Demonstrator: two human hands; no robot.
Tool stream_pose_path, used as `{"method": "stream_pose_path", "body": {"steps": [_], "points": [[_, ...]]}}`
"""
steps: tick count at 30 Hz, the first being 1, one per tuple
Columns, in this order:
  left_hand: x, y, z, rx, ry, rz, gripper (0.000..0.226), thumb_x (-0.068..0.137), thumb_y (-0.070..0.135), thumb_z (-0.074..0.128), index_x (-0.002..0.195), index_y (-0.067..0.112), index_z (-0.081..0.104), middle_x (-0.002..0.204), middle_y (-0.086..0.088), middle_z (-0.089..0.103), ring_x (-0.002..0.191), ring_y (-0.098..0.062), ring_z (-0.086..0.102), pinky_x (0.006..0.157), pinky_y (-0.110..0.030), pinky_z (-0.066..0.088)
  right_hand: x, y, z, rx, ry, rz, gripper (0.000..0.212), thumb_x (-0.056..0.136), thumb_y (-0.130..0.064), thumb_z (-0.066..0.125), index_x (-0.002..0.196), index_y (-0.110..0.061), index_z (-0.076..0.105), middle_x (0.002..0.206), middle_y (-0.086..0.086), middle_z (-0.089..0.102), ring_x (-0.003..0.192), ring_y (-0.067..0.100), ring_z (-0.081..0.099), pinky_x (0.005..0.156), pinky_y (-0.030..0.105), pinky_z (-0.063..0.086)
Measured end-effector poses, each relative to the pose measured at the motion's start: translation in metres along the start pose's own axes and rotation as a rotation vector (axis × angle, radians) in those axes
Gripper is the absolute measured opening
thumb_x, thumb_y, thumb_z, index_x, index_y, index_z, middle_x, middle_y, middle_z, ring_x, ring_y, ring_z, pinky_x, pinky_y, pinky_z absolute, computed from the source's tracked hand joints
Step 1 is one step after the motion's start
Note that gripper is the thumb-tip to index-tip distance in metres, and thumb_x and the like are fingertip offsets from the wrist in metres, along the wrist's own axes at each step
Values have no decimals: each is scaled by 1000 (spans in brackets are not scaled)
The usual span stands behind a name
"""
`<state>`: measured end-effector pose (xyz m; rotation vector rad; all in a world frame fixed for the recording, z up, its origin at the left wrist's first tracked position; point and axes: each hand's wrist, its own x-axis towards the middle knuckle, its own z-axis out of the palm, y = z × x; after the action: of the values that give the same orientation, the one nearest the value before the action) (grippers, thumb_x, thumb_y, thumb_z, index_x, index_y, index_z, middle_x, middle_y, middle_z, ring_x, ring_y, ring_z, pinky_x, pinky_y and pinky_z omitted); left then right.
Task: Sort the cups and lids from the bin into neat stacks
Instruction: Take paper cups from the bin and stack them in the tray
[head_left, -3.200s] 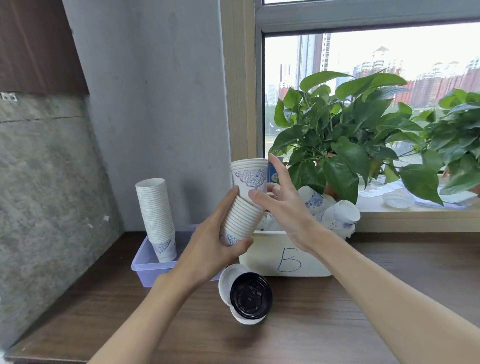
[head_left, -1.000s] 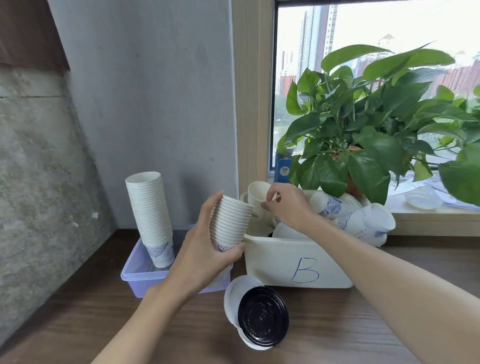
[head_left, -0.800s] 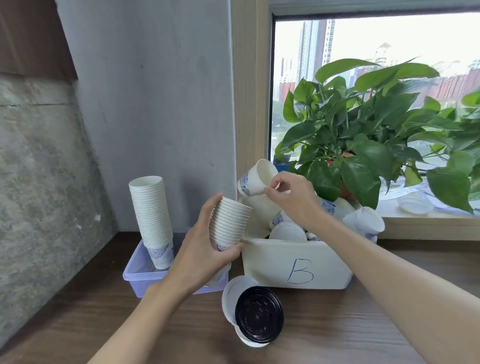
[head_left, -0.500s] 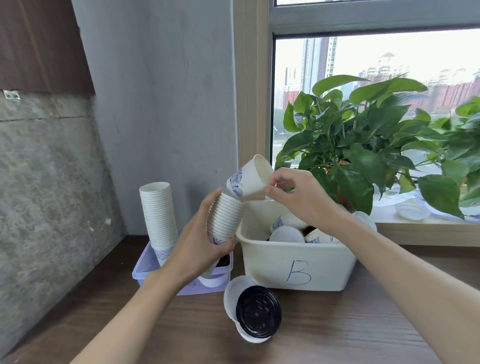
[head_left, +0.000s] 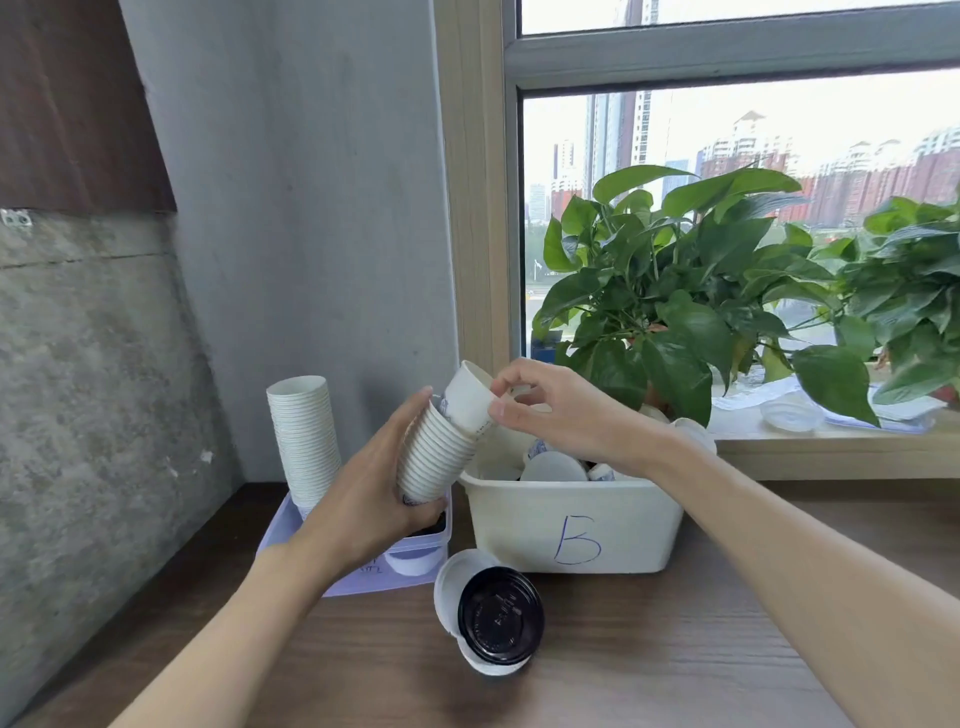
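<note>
- White paper cup (head_left: 470, 397) with blue print, pinched at its rim between the thumb and fingers of the right hand (head_left: 550, 410): a second ago it was only just being lifted out of the bin, and half a second ago it hung tilted and clear of the other cups. Now its base has gone into the mouth of the held stack (head_left: 436, 457), its rim tipped toward 1 o'clock and not fully seated.
- Left hand (head_left: 363, 499): fingers curled round the lower part of the held stack, which leans toward 1 o'clock in the air, much as it did before.
- For the task, one more cup is out and nearly nested. It probably needs straightening and a push down to sit neatly.
- Bin (head_left: 571, 525), marked B, sits on the bench (head_left: 675, 649) at 4 o'clock of the held stack. Loose cups and pale lids lie jumbled inside, so the sorting looks far from finished.
- Tall stack (head_left: 306, 441) stands upright in the lilac tray (head_left: 275, 535) at 9 o'clock, unchanged.
- Black lid (head_left: 500, 616) rests on white lids (head_left: 452, 577) at 7 o'clock of the bin, untouched.
</note>
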<state>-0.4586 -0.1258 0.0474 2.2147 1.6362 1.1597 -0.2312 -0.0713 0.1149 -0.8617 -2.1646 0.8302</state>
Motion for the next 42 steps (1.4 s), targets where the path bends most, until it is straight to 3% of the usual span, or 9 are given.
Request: {"method": "stream_pose_path", "body": {"steps": [4,9,14,17,20,25,29,33,42], "points": [[3,6,10,-5,-13,36,111,72,20,82,134,73,6,121,26,50,98,20,49,76,-4,40,-4,6,14,93,53,38,18,98,-28,52,113,-23,60,112,-12,63,99,-5,59,86,22,48],[7,18,21,-6,-38,71,114,73,24,82,141,69,2,137,21,48,105,0,53,85,-16,42,-13,10,23,194,112,107,40,97,-31,54,135,-23,46,123,-7,62,108,2,58,98,31,47],[10,35,32,-70,-46,51,103,71,23,81,134,68,13,108,18,60,84,-5,62,68,-18,53,-20,14,16,214,153,124,53,95,-37,54,142,-19,37,127,-3,61,111,6,59,100,32,46],[11,44,43,-148,-62,-1,99,69,25,79,137,61,16,100,7,66,77,-18,67,76,-41,58,-26,19,8,167,201,101,49,95,-37,54,138,-17,41,121,-3,65,106,3,60,88,17,48],[11,51,57,-183,-48,5,100,71,28,81,139,59,14,111,18,58,96,-10,61,83,-32,52,-35,31,-8,76,300,83,41,94,-34,57,130,-17,49,108,-10,66,102,4,60,79,15,45],[14,60,72,-150,9,48,101,69,38,79,143,54,13,116,15,58,97,-14,58,93,-42,49,-54,71,-48,-286,570,191,38,84,-37,67,119,-23,59,110,-5,63,109,19,54,97,41,44],[17,61,81,-165,8,23,100,73,36,79,143,55,9,112,28,50,99,-12,58,88,-35,50,-65,87,-63,-420,466,441,57,78,-40,72,129,-26,51,125,6,51,121,27,43,101,45,39],[17,58,86,-146,14,29,100,74,38,79,143,54,8,116,30,44,103,-9,50,86,-29,43,-72,94,-62,-362,377,470,53,81,-26,73,129,-23,52,128,7,51,108,21,48,84,29,39],[18,54,85,-156,8,21,99,75,37,79,141,57,8,117,37,44,103,-11,58,87,-33,51,-56,85,-55,-246,403,458,46,79,-31,75,114,-15,49,104,-2,56,88,13,52,68,25,42]]}}
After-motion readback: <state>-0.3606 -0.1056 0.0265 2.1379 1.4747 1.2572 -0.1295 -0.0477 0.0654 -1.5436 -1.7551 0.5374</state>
